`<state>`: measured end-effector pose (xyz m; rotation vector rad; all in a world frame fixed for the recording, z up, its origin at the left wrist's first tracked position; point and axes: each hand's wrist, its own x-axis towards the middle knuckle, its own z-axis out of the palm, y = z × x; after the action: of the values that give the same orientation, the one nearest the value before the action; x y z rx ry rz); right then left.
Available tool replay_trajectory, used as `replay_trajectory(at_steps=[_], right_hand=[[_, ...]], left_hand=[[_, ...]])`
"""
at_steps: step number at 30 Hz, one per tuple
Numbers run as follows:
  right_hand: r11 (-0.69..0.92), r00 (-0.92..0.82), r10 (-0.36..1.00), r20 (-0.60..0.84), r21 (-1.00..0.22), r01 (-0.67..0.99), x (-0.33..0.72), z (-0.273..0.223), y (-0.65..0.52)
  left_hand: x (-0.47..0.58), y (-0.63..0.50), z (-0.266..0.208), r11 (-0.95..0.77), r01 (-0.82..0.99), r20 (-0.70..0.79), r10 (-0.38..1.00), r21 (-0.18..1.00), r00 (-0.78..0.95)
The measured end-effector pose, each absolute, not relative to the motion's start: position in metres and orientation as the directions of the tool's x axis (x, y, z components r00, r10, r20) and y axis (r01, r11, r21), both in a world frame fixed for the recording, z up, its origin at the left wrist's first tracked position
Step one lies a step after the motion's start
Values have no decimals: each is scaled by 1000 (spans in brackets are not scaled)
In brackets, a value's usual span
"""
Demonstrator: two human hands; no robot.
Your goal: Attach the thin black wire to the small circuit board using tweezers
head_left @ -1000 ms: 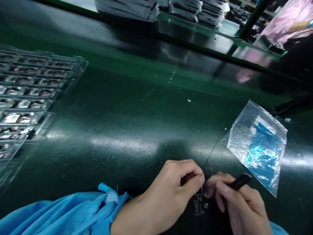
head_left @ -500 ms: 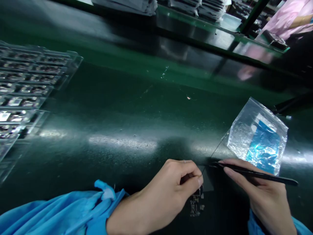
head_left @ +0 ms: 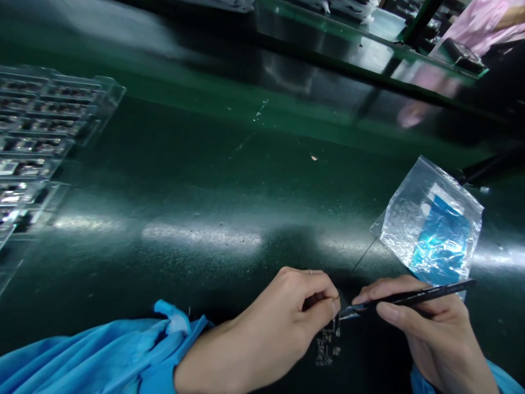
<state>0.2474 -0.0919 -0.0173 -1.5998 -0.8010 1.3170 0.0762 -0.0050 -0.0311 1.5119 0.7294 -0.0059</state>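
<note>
My left hand is closed in a pinch at the upper end of a small dark circuit board. Its fingers hide part of the board, and the board's dark outline blends into the surface behind it. My right hand grips black tweezers like a pen. Their tips reach the board's upper right edge, right beside my left fingertips. Whether anything is caught between the tips I cannot tell.
A clear zip bag with blue sheets inside lies beyond my right hand. Clear compartment trays of small boards stand at the left. Across the back runs a raised shelf; a person in pink is at the upper right.
My right hand has turned and brought the tweezer tips left and down to the board by my left fingers. The left hand keeps its pinch. The view has shifted slightly.
</note>
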Motion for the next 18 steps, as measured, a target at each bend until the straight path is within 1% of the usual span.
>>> replay_trajectory(at_steps=[7,14,18], right_hand=[[-407,236,883,-406,-912,-49,248,-17,-93],[-415,241,866,-438,-899,-140,247,-16,-92],[-398,238,873,-425,-904,-153,248,-15,-92]], left_hand=[[75,-6,-33,81,419,-410,439,904,799],[74,-6,-33,85,411,-403,453,908,796],[75,-6,-33,80,399,-389,460,913,798]])
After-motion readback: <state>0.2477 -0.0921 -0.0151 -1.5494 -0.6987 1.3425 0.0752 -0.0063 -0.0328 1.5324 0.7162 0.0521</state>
